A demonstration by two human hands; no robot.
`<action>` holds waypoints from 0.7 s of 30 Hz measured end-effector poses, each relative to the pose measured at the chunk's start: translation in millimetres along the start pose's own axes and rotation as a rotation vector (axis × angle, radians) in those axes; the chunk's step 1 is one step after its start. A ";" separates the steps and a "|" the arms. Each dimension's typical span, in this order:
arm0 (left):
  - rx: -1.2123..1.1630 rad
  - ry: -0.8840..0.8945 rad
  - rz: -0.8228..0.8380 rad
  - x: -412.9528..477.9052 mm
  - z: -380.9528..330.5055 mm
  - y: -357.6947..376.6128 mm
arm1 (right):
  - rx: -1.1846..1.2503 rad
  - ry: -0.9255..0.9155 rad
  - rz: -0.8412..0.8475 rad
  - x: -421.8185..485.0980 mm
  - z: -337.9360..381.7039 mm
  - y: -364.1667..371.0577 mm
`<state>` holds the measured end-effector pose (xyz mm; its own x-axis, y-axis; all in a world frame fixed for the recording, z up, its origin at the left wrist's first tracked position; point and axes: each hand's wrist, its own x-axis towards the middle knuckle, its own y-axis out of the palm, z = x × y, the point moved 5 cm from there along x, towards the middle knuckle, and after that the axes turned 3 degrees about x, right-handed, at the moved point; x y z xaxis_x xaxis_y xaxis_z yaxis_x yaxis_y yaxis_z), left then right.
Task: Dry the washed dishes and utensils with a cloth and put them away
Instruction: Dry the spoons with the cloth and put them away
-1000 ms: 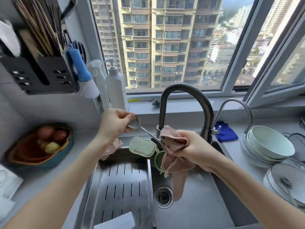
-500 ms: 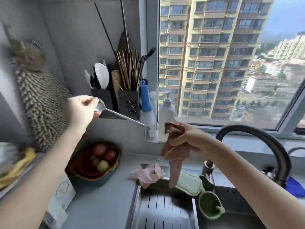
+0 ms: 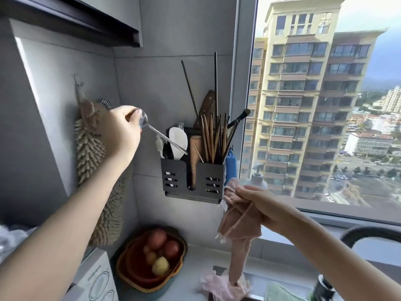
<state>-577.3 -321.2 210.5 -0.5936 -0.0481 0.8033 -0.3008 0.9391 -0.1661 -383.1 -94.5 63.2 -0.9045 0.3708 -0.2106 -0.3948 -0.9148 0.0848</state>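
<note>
My left hand (image 3: 121,131) pinches a metal spoon (image 3: 160,135) by its bowl, raised at upper left. The spoon's handle slants down to the right, and its tip reaches the open top of the left compartment of the black wall-mounted utensil holder (image 3: 193,177). That compartment holds a white spoon (image 3: 178,140) and a fork. The right compartment is packed with chopsticks (image 3: 213,137). My right hand (image 3: 258,203) grips a pink cloth (image 3: 238,227) just below the holder's right corner, and the cloth hangs down toward the counter.
A fluffy hand towel (image 3: 91,161) hangs on the wall behind my left hand. A bowl of fruit (image 3: 152,257) sits on the counter below the holder. A crumpled pink rag (image 3: 219,285) lies by the sink edge. A dark faucet (image 3: 373,235) arches at lower right.
The view swung up and left from the sink to the wall holder. My left hand carried the spoon up to the holder's left compartment. My right hand kept the cloth.
</note>
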 end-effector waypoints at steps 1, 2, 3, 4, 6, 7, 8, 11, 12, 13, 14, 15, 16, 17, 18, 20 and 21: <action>0.022 0.038 -0.006 5.0 -5.0 1.1 | -0.011 -0.005 -0.009 2.0 0.8 1.9; 0.057 0.079 -0.005 9.6 -10.5 2.4 | -0.012 -0.009 -0.013 3.5 1.1 3.5; 0.098 0.118 -0.003 13.5 -15.8 3.7 | -0.012 -0.010 -0.011 4.8 1.4 5.6; 0.135 0.156 -0.002 16.8 -21.1 4.7 | -0.015 -0.009 -0.007 5.6 1.0 7.2; 0.180 0.225 0.009 21.8 -30.3 7.7 | -0.029 -0.009 -0.006 6.5 0.8 8.3; 0.202 0.253 0.022 23.7 -34.3 9.4 | -0.038 -0.013 -0.013 7.0 0.6 8.0; 0.226 0.278 0.037 25.1 -37.8 10.6 | -0.045 -0.018 -0.021 7.7 0.0 7.0; 0.257 0.360 0.064 30.6 -45.7 14.3 | -0.061 -0.026 -0.041 9.4 -4.1 4.3; 0.258 0.381 0.064 32.2 -48.2 15.6 | -0.063 -0.026 -0.045 9.8 -5.5 3.6; 0.258 0.390 0.066 33.4 -49.7 17.7 | -0.063 -0.027 -0.049 10.5 -7.1 2.8; 0.262 0.390 0.082 33.6 -49.6 21.2 | -0.064 -0.028 -0.052 11.3 -8.4 2.2; 0.277 0.381 0.115 32.2 -47.5 26.4 | -0.066 -0.029 -0.053 12.0 -9.4 1.8; 0.299 0.361 0.160 29.6 -42.9 32.6 | -0.071 -0.028 -0.052 12.2 -10.2 1.8; 0.316 0.334 0.207 26.2 -37.5 38.9 | -0.075 -0.027 -0.052 12.4 -10.9 2.1; 0.318 0.306 0.243 23.2 -31.9 44.4 | -0.077 -0.026 -0.052 12.3 -11.7 2.6; 0.291 0.264 0.281 21.9 -23.4 54.0 | -0.086 -0.031 -0.051 12.6 -13.6 2.9; 0.284 0.247 0.303 23.4 -19.8 59.6 | -0.095 -0.033 -0.051 12.8 -14.6 2.7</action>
<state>-594.4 -259.6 230.7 -0.5010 0.3284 0.8008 -0.3536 0.7668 -0.5357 -393.4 -94.6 46.4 -0.8888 0.4213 -0.1803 -0.4252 -0.9049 -0.0183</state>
